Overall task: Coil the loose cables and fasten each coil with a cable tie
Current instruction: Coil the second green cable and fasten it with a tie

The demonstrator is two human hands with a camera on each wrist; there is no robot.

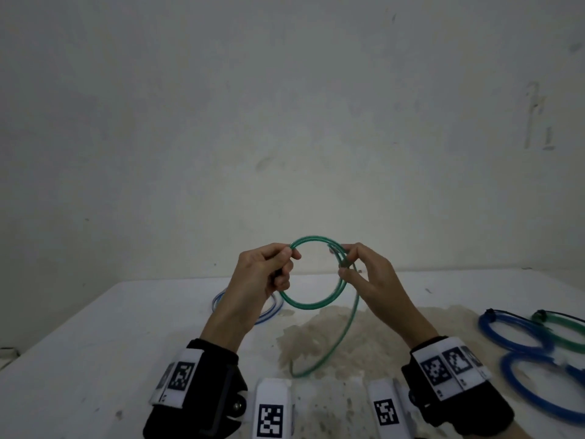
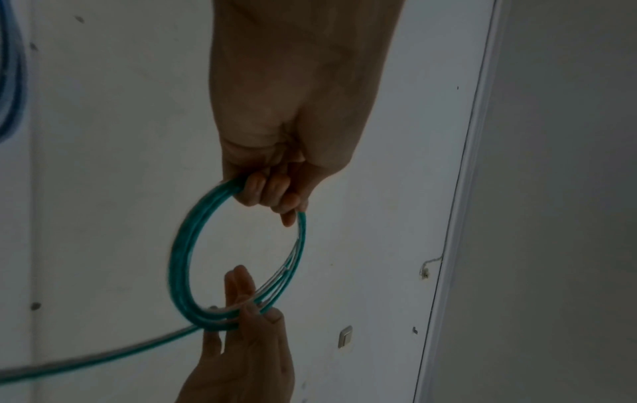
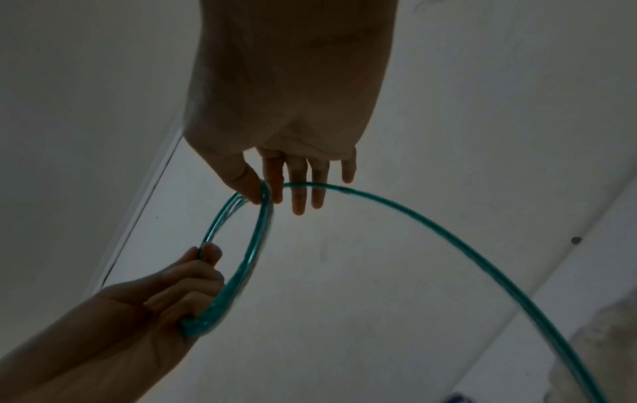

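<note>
Left hand fingers curl round one side of the green cable coil; right hand pinches the opposite side between thumb and forefinger, other fingers extended. The coil is held above the worktop; its loose tail trails down onto it. Tied blue coils lie far right.

The cable is translucent green, teal in the wrist views. The coils at the right are blue, one coil behind them green. A looped cable at the left is blue and white. The worktop is white with a beige, mottled patch. The wrist bands are black, carrying white tags with black square-patterned codes. The wall is pale grey-white.
</note>
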